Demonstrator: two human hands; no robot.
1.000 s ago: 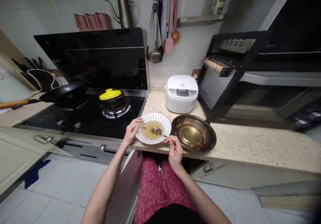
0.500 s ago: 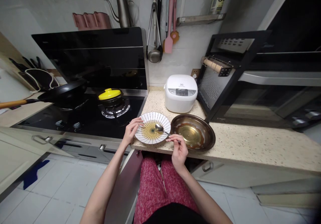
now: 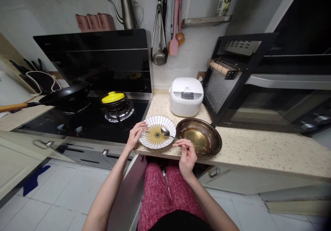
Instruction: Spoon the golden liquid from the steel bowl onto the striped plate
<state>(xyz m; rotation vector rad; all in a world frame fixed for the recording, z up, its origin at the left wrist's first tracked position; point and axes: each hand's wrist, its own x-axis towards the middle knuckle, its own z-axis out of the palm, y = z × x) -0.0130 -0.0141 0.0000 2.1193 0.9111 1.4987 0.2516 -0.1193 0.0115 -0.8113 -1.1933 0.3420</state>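
A round white plate (image 3: 169, 124) with dark radiating lines and a yellowish-brown middle lies near the counter's front edge. On its left rim sits my left hand (image 3: 136, 134), fingers curved over the edge, holding it. My right hand (image 3: 187, 157) pinches the handle of a metal spoon (image 3: 165, 131). The spoon's bowl is over the right half of the plate, its handle crossing the rim; whether it touches the plate I cannot tell. Just beyond my right hand stands a brown-gold pan (image 3: 216, 138) with a shiny, wet-looking bottom.
Behind the plate and pan is a white rice cooker (image 3: 186, 103). To the left, the black gas stove (image 3: 90, 127) carries a yellow-lidded pot (image 3: 113, 97) and a wok (image 3: 68, 94). A black rack with an oven (image 3: 271, 110) stands right. One cabinet door (image 3: 131, 186) hangs ajar below.
My right hand and the spoon have shifted slightly to the right. My left hand and the plate stay where they were.
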